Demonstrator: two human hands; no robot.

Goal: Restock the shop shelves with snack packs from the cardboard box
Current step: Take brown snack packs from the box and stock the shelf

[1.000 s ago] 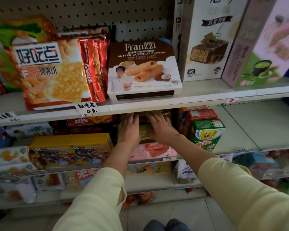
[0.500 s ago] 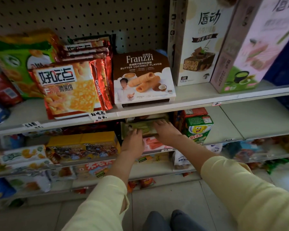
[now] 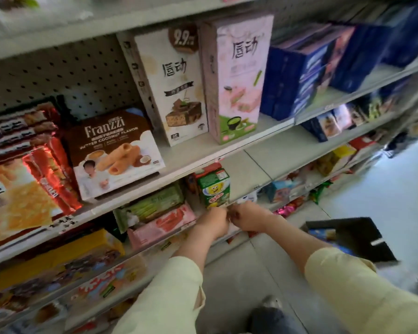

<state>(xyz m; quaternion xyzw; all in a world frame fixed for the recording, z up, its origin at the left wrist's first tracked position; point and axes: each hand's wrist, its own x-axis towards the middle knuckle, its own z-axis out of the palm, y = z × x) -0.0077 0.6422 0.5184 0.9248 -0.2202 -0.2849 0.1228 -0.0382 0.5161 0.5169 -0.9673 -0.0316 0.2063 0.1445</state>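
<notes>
- White metal shelves [image 3: 263,162] with a pegboard back run across the frame; pale floor tiles [image 3: 377,208] show at lower right.
- The left hand [image 3: 212,222] and right hand [image 3: 249,216] meet at the shelf edge in the centre, fingers curled; motion blur hides whether they hold anything, so I cannot tell.
- A green snack pack [image 3: 155,203] lies on a pink one [image 3: 164,224] just left of the hands, on the middle shelf.
- The dark cardboard box [image 3: 352,237] sits on the floor at right, with packs inside.
</notes>
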